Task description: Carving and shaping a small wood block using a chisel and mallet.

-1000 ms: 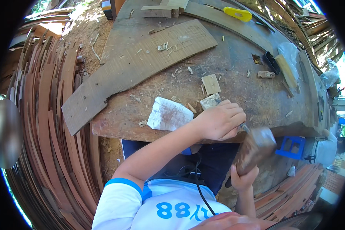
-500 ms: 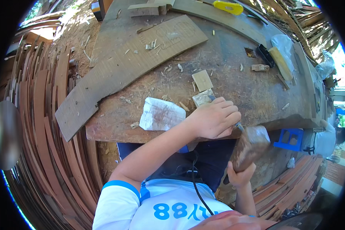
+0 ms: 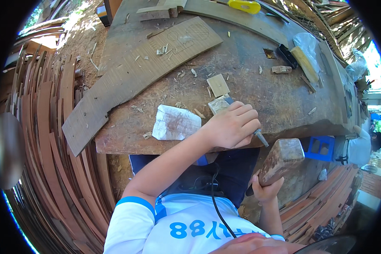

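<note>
My left hand (image 3: pixel 232 125) is closed around a chisel (image 3: pixel 260 137), its blade end resting on a small pale wood block (image 3: pixel 217 104) near the bench's front edge. My right hand (image 3: pixel 266 189) grips the handle of a chunky wooden mallet (image 3: pixel 281 158), raised just to the right of the chisel's end, apart from it. A small square wooden piece (image 3: pixel 218 84) lies behind the block. A white stained slab (image 3: pixel 175 123) lies left of my left hand.
A long board (image 3: pixel 135 72) with pencilled marks spans the bench (image 3: pixel 245 97) among shavings. A yellow-handled tool (image 3: pixel 243 6) lies at the back. Stacked planks (image 3: pixel 46 139) stand on the left. A blue stool (image 3: pixel 317 148) and a co-worker (image 3: pixel 353 150) are at the right.
The mallet has drawn away from the chisel's end toward the right, baring the metal tip. My left hand stays on the chisel. The whole view has shifted slightly.
</note>
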Tool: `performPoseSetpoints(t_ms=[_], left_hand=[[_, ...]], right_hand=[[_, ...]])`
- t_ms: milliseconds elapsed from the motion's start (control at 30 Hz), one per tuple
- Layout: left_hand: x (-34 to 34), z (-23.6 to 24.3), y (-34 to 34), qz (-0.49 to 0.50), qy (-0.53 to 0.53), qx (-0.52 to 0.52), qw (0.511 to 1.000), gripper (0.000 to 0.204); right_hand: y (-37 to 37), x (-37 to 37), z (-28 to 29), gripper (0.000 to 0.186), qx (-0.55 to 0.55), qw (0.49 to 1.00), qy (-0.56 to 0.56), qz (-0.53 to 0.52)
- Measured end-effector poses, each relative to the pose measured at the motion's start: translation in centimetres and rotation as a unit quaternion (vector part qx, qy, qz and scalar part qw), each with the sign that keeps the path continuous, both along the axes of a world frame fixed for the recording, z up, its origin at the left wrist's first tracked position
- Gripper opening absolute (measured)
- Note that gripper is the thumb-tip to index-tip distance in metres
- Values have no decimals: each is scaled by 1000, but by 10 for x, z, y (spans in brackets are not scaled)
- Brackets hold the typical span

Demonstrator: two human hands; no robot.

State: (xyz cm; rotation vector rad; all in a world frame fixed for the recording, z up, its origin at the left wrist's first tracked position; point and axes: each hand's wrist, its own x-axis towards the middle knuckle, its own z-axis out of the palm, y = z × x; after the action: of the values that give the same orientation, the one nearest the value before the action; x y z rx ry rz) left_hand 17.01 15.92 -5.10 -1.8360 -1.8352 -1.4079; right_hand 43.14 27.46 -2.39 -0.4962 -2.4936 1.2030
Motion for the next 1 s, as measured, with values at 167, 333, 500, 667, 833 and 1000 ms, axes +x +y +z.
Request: performPoseSetpoints(t_ms=[167,333,500,667,833,1000], left_hand=[[5,10,-7,-12,-36,73,997,27],[-44,20,-18,-40,-373,66,925,16],[-66,21,-22,-163,-509,27,845,21],[-61,7,-12,-192,-533,74,821,18],[-51,7,-16,-153,-540,60,825,21],[-51,7,-19,-144,-539,53,828,20]], right_hand=[[-5,1,7,26,-44,994,65,72],[-10,-9,24,23,-32,995,51,81],[-16,-21,30,22,-22,994,63,81],[-17,-34,46,23,-48,994,40,88],[-15,-63,84,46,12,999,3,43],[-20,-85,104,70,-34,999,8,6]])
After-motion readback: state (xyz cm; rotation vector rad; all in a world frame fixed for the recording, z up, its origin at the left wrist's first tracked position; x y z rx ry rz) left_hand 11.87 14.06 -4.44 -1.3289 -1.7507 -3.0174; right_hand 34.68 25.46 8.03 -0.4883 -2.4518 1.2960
